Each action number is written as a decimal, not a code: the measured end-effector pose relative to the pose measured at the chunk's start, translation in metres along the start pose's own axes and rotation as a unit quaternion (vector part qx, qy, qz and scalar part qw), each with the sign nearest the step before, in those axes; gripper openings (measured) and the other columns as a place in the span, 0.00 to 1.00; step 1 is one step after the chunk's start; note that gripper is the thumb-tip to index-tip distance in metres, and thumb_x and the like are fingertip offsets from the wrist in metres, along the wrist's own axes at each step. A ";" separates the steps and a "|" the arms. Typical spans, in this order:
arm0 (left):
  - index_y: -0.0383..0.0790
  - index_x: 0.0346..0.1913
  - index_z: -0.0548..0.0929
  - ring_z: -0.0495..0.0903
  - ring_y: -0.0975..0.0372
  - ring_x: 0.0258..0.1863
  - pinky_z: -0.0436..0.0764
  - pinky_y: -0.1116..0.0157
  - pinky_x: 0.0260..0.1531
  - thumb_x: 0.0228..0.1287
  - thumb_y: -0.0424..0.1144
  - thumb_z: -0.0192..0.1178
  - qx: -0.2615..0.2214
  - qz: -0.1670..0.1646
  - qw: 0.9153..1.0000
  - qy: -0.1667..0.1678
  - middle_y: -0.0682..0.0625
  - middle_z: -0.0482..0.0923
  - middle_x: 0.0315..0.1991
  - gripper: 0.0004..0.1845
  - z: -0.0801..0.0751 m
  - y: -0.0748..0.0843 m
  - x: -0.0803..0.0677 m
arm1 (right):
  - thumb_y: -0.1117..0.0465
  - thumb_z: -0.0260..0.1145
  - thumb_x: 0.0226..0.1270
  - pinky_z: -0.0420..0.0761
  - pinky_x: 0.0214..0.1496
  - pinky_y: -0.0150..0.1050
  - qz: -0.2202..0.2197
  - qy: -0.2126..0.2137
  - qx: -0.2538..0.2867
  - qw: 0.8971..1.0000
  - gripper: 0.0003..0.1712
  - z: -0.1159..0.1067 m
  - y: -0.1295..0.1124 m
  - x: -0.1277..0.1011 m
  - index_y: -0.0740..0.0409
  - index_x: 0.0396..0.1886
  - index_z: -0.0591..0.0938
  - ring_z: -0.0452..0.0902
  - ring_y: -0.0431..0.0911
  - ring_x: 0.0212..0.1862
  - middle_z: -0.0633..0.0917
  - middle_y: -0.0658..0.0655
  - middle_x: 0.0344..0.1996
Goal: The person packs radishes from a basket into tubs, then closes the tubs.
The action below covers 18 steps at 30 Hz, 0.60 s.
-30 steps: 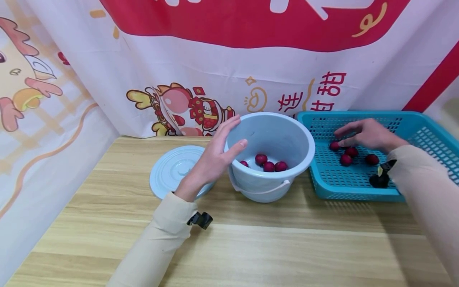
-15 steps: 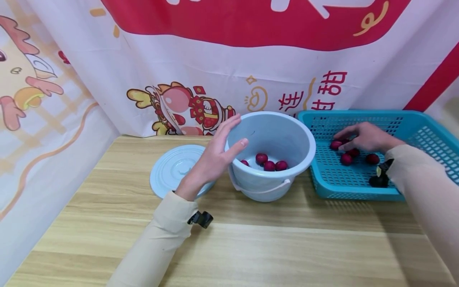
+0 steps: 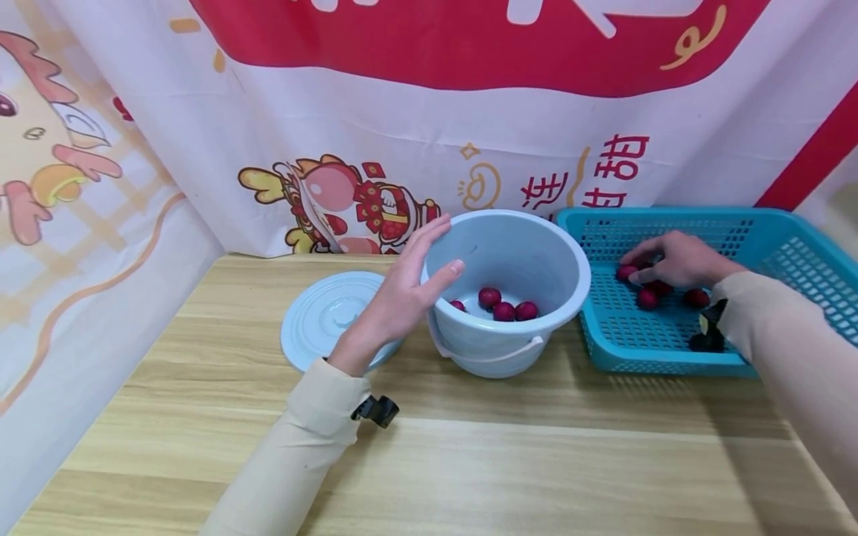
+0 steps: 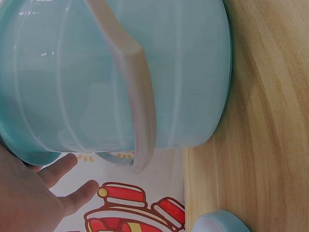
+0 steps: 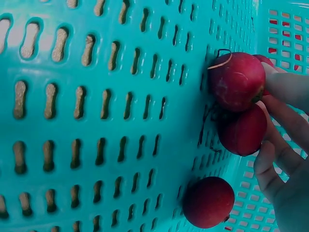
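A light blue bucket (image 3: 484,348) stands mid-table with several small red fruits (image 3: 503,310) on its bottom. My left hand (image 3: 404,292) rests flat against its left side, fingers straight, thumb over the rim. In the left wrist view the bucket wall (image 4: 193,72), its pale handle (image 4: 141,101) and my fingertips (image 4: 77,193) show close up. My right hand (image 3: 673,259) reaches into the teal basket (image 3: 663,361) and pinches one red fruit (image 3: 626,272). In the right wrist view my fingers (image 5: 286,86) touch the top fruit (image 5: 235,81), with two more fruits (image 5: 208,201) on the basket mesh (image 5: 96,121).
The bucket's round blue lid (image 3: 320,316) lies flat on the wooden table (image 3: 509,461), left of the bucket and partly under my left wrist. Printed cloth banners (image 3: 375,126) close off the back and left sides. The basket sits at the table's right end.
My right hand has curled its fingers onto a fruit at the left of the cluster in the basket. The left hand and bucket have not moved.
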<state>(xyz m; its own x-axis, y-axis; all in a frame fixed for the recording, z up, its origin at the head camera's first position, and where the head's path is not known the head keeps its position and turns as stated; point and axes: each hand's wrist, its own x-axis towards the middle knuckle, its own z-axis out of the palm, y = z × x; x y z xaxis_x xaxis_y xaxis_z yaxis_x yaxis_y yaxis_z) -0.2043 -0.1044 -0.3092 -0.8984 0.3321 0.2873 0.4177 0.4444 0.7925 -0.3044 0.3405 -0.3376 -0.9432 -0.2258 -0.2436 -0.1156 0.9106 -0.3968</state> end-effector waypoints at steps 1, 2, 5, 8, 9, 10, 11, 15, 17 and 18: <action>0.49 0.84 0.60 0.51 0.58 0.87 0.58 0.37 0.81 0.77 0.57 0.53 0.001 0.001 1.000 0.001 0.59 0.51 0.87 0.39 0.000 0.000 0.000 | 0.51 0.72 0.73 0.76 0.56 0.67 -0.002 0.002 -0.001 1.000 0.26 0.000 0.000 0.000 0.57 0.66 0.84 0.67 0.71 0.62 0.76 0.75 0.66; 0.49 0.84 0.60 0.50 0.58 0.87 0.58 0.37 0.81 0.77 0.58 0.53 0.001 0.001 1.000 0.001 0.59 0.51 0.87 0.39 0.000 0.000 0.000 | 0.51 0.72 0.73 0.76 0.57 0.67 -0.005 0.003 -0.003 1.000 0.26 0.001 -0.001 0.001 0.56 0.66 0.85 0.67 0.70 0.62 0.77 0.75 0.66; 0.49 0.84 0.60 0.50 0.59 0.87 0.57 0.37 0.82 0.77 0.58 0.53 0.003 0.000 1.000 0.002 0.60 0.51 0.87 0.39 0.000 0.000 -0.001 | 0.51 0.72 0.73 0.75 0.57 0.68 -0.012 0.008 -0.006 1.000 0.25 0.000 -0.002 0.000 0.56 0.65 0.85 0.66 0.71 0.62 0.77 0.74 0.66; 0.49 0.84 0.60 0.50 0.59 0.87 0.57 0.37 0.82 0.77 0.58 0.53 0.003 0.000 1.000 0.004 0.60 0.51 0.87 0.39 0.001 0.001 -0.001 | 0.49 0.71 0.74 0.76 0.57 0.69 -0.013 0.012 -0.005 1.000 0.26 -0.001 -0.003 -0.002 0.55 0.66 0.85 0.66 0.71 0.64 0.77 0.75 0.67; 0.49 0.84 0.60 0.50 0.58 0.87 0.58 0.37 0.82 0.77 0.58 0.53 0.002 0.001 1.000 0.004 0.59 0.51 0.87 0.39 0.001 0.001 -0.001 | 0.48 0.71 0.74 0.76 0.56 0.69 -0.013 0.014 -0.004 1.000 0.26 -0.001 -0.003 -0.002 0.55 0.66 0.85 0.66 0.71 0.64 0.77 0.75 0.68; 0.49 0.84 0.60 0.51 0.58 0.87 0.59 0.38 0.81 0.77 0.58 0.53 0.002 0.001 1.000 0.004 0.59 0.51 0.87 0.38 0.000 0.001 -0.001 | 0.48 0.71 0.74 0.77 0.56 0.68 -0.012 0.017 -0.002 1.000 0.27 -0.002 -0.004 -0.002 0.55 0.66 0.85 0.66 0.71 0.64 0.76 0.75 0.68; 0.49 0.84 0.60 0.51 0.58 0.87 0.59 0.38 0.81 0.77 0.57 0.53 0.000 0.002 1.000 0.004 0.58 0.51 0.87 0.38 0.000 0.001 -0.001 | 0.47 0.71 0.73 0.77 0.55 0.68 -0.009 0.020 0.001 1.000 0.28 -0.003 -0.004 -0.003 0.54 0.67 0.84 0.66 0.71 0.64 0.76 0.75 0.68; 0.49 0.84 0.60 0.51 0.58 0.86 0.61 0.39 0.81 0.77 0.58 0.53 0.000 0.002 1.000 0.003 0.58 0.51 0.87 0.39 0.001 0.001 -0.001 | 0.47 0.72 0.73 0.81 0.53 0.64 0.000 0.033 0.009 0.999 0.29 -0.006 -0.007 -0.003 0.54 0.69 0.83 0.67 0.71 0.64 0.77 0.74 0.68; 0.49 0.84 0.60 0.51 0.58 0.86 0.61 0.39 0.81 0.76 0.58 0.53 0.000 0.002 1.000 0.003 0.58 0.51 0.87 0.39 0.001 0.001 -0.001 | 0.48 0.72 0.73 0.83 0.50 0.61 -0.002 0.045 0.010 0.999 0.29 -0.008 -0.009 -0.004 0.54 0.69 0.83 0.70 0.70 0.63 0.78 0.73 0.66; 0.49 0.84 0.60 0.51 0.58 0.86 0.61 0.39 0.81 0.76 0.58 0.53 0.001 0.002 1.000 0.003 0.58 0.51 0.87 0.39 0.001 0.001 -0.001 | 0.49 0.73 0.73 0.85 0.49 0.58 -0.004 0.052 0.010 0.999 0.29 -0.009 -0.010 -0.005 0.54 0.69 0.83 0.72 0.69 0.62 0.79 0.73 0.65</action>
<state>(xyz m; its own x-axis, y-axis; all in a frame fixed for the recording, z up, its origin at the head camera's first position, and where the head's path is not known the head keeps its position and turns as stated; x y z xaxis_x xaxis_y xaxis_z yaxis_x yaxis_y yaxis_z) -0.2032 -0.1034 -0.3094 -0.8971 0.3298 0.2941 0.4223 0.4441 0.7902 -0.3015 0.3352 -0.3249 -0.9698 -0.1945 -0.1470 -0.1178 0.9017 -0.4160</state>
